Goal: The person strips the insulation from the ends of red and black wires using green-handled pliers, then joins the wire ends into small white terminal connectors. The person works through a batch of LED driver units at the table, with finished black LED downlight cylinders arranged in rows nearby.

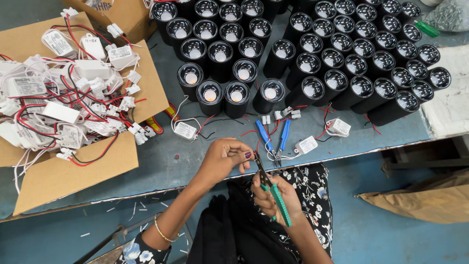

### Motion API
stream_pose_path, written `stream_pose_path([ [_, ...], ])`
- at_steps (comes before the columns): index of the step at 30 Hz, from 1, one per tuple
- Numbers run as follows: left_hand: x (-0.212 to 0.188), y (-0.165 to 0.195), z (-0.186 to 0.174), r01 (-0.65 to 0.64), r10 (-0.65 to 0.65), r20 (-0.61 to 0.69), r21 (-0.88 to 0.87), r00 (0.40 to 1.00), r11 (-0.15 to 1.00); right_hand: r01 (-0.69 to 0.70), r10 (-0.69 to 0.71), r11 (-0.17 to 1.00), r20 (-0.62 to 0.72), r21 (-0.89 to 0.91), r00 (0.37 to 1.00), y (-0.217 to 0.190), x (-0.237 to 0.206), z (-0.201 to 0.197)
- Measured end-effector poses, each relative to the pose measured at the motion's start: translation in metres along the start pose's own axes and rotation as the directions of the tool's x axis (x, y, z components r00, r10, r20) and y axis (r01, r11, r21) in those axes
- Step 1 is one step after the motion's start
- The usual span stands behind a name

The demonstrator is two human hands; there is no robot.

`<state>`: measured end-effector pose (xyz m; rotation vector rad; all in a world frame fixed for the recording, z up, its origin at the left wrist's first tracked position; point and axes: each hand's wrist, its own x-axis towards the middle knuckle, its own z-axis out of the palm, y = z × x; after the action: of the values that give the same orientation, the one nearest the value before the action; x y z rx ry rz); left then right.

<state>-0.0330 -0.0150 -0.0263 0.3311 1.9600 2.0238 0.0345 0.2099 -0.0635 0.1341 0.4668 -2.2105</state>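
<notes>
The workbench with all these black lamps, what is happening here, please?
A person sits at a grey-blue workbench. The right hand holds green-handled pliers, with the tip at a thin wire pinched by the left hand. Blue-handled pliers lie on the bench. Behind stand rows of black cylindrical lamps. An open cardboard box at the left holds small white drivers with red and black wires.

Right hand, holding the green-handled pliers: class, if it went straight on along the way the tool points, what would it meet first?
Probably the left hand's fingers, pinching a wire just past the pliers; depth is unclear.
</notes>
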Motion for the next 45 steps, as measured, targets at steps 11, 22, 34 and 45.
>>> stream_pose_path([
  [11, -0.002, 0.001, -0.002, -0.026, 0.026, 0.010, 0.014, 1.000, 1.000, 0.258, -0.263, 0.956, 0.020, 0.137, 0.965, -0.019, -0.011, 0.004],
  [22, -0.001, 0.005, 0.004, -0.034, 0.030, 0.029, 0.167, 0.999, 0.985, 0.143, -0.225, 0.847, -0.101, -0.511, 0.969, -0.009, -0.016, 0.036],
  [34, -0.003, 0.016, 0.007, 0.002, -0.002, 0.000, 0.183, 1.000, 0.983, -0.012, -0.130, 0.755, -0.168, -0.656, 0.977, -0.012, -0.015, 0.052],
  [45, -0.003, 0.013, 0.010, 0.007, -0.006, -0.005, 0.241, 1.000, 0.970, -0.050, -0.127, 0.768, -0.228, -0.638, 0.965, -0.016, -0.013, 0.048],
])
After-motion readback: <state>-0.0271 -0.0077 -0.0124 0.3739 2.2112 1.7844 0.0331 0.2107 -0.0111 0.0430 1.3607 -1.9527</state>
